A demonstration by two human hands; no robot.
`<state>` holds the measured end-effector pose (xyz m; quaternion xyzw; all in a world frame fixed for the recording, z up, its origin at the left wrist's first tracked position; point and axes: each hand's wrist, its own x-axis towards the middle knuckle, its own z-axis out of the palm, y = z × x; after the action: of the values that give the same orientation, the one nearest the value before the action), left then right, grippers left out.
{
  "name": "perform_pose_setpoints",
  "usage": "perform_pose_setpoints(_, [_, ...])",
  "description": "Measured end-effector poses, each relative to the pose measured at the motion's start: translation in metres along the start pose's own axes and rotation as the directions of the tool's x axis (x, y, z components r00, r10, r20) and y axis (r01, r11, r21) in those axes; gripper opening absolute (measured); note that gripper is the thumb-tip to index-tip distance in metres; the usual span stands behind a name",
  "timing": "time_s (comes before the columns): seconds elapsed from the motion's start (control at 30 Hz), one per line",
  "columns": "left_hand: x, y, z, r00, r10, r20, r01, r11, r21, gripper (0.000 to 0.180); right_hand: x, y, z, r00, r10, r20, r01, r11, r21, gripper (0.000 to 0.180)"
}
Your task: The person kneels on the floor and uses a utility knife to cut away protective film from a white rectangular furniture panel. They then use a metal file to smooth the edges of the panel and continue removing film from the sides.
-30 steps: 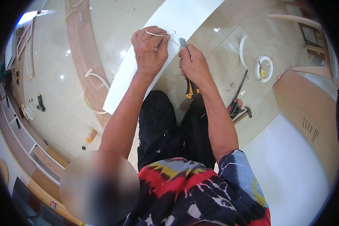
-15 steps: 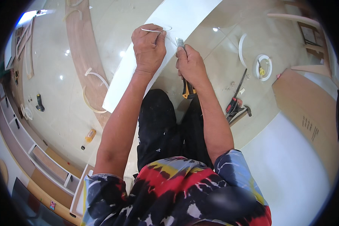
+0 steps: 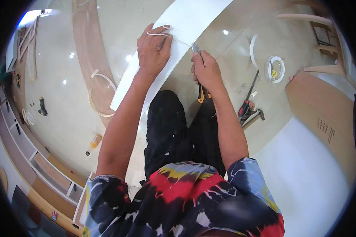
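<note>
here i see my left hand pressed flat, fingers spread, on the long white panel that runs up and away across the glossy floor, with a thin white strip curling under its fingertips. my right hand is closed around a yellow-handled utility knife, blade at the panel's right edge.
</note>
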<state>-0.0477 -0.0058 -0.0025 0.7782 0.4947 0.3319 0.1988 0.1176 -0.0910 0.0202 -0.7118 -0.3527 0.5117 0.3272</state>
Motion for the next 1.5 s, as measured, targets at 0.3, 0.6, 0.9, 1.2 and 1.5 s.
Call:
perform_pose_setpoints(0.3, [-0.002, 0.003, 0.003, 0.997, -0.046, -0.059, 0.046, 0.999, -0.001, 0.012, 0.001, -0.002, 0.0, 0.995, 0.05, 0.086, -0.055, 0.997, 0.049, 0.033])
perform_pose_setpoints(0.6, [-0.002, -0.002, 0.004, 0.993, -0.07, -0.099, 0.069, 0.998, -0.01, 0.012, -0.009, 0.004, 0.015, 0.998, 0.013, 0.054, -0.016, 0.998, 0.054, 0.034])
perform_pose_setpoints(0.9, [-0.001, 0.002, 0.002, 0.969, -0.174, -0.176, 0.161, 0.983, -0.087, 0.012, 0.001, -0.003, 0.02, 0.991, -0.005, 0.131, 0.003, 1.0, 0.011, 0.033])
perform_pose_setpoints(1.2, [-0.002, -0.003, 0.002, 0.969, -0.09, -0.23, 0.077, 0.995, -0.065, 0.011, -0.014, 0.005, 0.021, 0.997, 0.008, 0.083, -0.015, 0.996, 0.082, 0.033])
perform_pose_setpoints(1.5, [0.0, -0.002, -0.002, 0.971, -0.202, -0.13, 0.196, 0.979, -0.06, 0.016, -0.023, 0.006, 0.031, 0.999, 0.001, 0.041, -0.001, 1.0, 0.008, 0.034])
